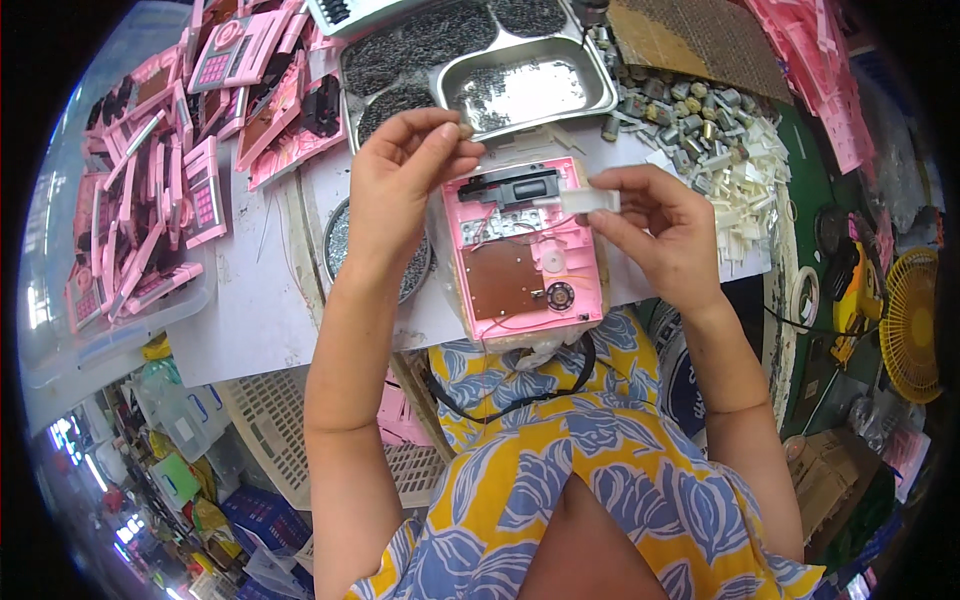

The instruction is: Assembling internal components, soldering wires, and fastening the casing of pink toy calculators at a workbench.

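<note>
Pink open plastic housing (583, 268) is mid-counter, flat, cavity up; near end reaches the near edge of the white counter (250, 310), right by the lap. Inside: brown flat circuit board (500, 280) near left, black ring-shaped part (560, 295) near right, black plastic mechanism (510, 188) along the far wall.

Right hand (665, 225) pinches a white translucent plastic piece (590, 201), held over the housing's far right edge. Left hand (400, 170) is up past the far left corner, thumb and fingertips together; can't tell if anything tiny is between. Hands well apart, gap over the far wall.

Left: round metal dish (328, 240) of small grey pieces, close, partly behind the left forearm. Far: silver compartment tray (540, 90), tight clearance. Far right: small metal motors (690, 120), white plastic parts (745, 200) out to the counter's right edge. Far left: heaped pink plastic assemblies (130, 200).

Open room: counter strips left of the dish and right of the housing.
</note>
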Tool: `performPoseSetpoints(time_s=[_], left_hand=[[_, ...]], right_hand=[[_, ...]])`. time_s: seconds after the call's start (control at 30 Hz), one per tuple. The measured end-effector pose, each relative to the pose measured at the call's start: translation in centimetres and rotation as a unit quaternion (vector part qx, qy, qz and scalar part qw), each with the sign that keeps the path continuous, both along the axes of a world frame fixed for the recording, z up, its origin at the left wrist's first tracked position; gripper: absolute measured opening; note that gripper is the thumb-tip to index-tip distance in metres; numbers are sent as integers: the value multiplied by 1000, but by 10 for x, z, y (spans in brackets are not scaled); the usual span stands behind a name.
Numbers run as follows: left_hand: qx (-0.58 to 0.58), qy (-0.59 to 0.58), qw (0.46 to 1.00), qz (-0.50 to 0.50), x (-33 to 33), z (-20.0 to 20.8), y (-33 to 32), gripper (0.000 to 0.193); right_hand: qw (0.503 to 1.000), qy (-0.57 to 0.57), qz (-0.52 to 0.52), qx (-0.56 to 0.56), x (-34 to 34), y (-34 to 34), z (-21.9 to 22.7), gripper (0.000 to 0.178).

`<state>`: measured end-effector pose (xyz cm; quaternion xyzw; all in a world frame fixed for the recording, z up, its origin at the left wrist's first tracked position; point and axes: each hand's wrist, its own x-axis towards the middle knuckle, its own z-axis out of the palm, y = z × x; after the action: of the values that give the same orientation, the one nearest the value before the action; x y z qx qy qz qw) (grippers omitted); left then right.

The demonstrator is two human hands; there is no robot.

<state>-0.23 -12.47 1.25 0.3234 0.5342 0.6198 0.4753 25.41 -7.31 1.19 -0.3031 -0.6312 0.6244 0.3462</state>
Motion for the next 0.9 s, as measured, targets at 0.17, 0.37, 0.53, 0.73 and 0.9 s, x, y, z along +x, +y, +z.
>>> performPoseSetpoints(time_s=[0.17, 0.37, 0.53, 0.73, 0.9], left_hand=[[-1, -171, 985, -29, 12, -1, -33, 16], [-14, -279, 959, -41, 29, -13, -57, 16], [-39, -153, 986, -59, 52, -5, -70, 17], [-11, 241, 959, -152, 67, 18, -67, 19], [35, 530, 824, -197, 80, -3, -62, 13]], right_hand=[[995, -19, -3, 98, -26, 2, 11, 28], [988, -44, 3, 146, -29, -9, 6, 27], [952, -106, 77, 275, -5, -9, 14, 25], [972, 104, 51, -205, 49, 15, -3, 31], [976, 110, -1, -190, 53, 4, -21, 28]])
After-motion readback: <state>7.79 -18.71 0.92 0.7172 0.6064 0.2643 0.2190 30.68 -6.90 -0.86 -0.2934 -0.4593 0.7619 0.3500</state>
